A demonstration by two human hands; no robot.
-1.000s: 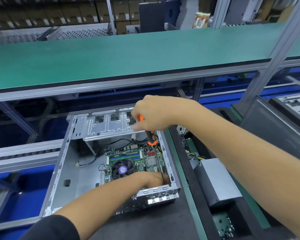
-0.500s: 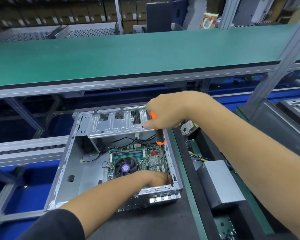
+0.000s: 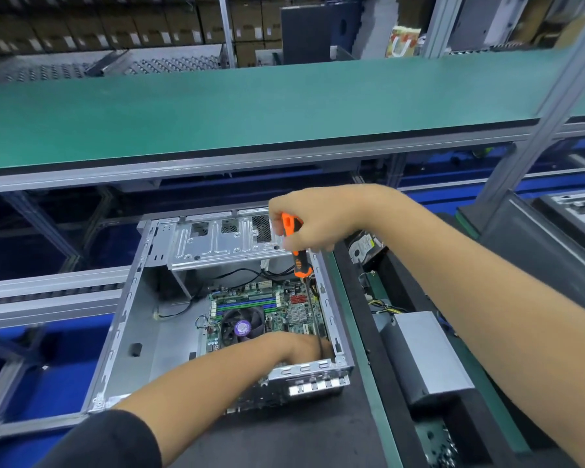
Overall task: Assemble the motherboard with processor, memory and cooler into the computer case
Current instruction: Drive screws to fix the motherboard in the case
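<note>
An open silver computer case (image 3: 129, 319) lies on its side on the black mat. A green motherboard (image 3: 294, 314) sits inside it, carrying a black cooler fan (image 3: 242, 327) with a purple hub and memory sticks (image 3: 247, 303). My right hand (image 3: 313, 224) grips an orange-and-black screwdriver (image 3: 296, 248), whose thin shaft runs down to the board's near right corner. My left hand (image 3: 299, 344) rests inside the case at that corner, fingers curled around the shaft tip; the screw is hidden.
A silver power supply (image 3: 426, 359) with loose cables lies right of the case. A hard drive (image 3: 363, 248) sits behind it. A green shelf (image 3: 250, 109) spans overhead. Grey case panels (image 3: 534, 238) stand at the far right. Roller conveyor rails (image 3: 48, 292) run left.
My right hand with the screwdriver has drifted slightly right and turned on the handle. My left hand stays at the board's corner.
</note>
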